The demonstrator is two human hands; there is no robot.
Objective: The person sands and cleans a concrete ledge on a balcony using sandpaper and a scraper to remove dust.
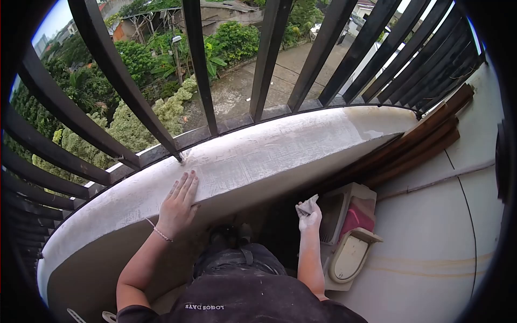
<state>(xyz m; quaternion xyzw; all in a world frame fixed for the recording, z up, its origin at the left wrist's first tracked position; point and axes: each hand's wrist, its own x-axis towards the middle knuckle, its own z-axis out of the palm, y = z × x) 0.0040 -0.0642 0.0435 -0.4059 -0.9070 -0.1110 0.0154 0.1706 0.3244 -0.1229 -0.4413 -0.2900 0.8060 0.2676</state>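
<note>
"The grip?"

"Right hand pinches a folded grey sheet, apart from the inner edge of the white ledge; left hand lies flat on top, grasping nothing."

"The step?"

"Likely a touch check; rubbing would call for the sheet pressed flat."

Black railing bars: barrier beyond the left hand, slim gaps between. White parapet ledge: unobstructed run rightward of that hand. Air between both hands: passable. Beige plastic box: obstacle just right of the right hand. Long brown strips: obstacle farther forward-right.
</note>
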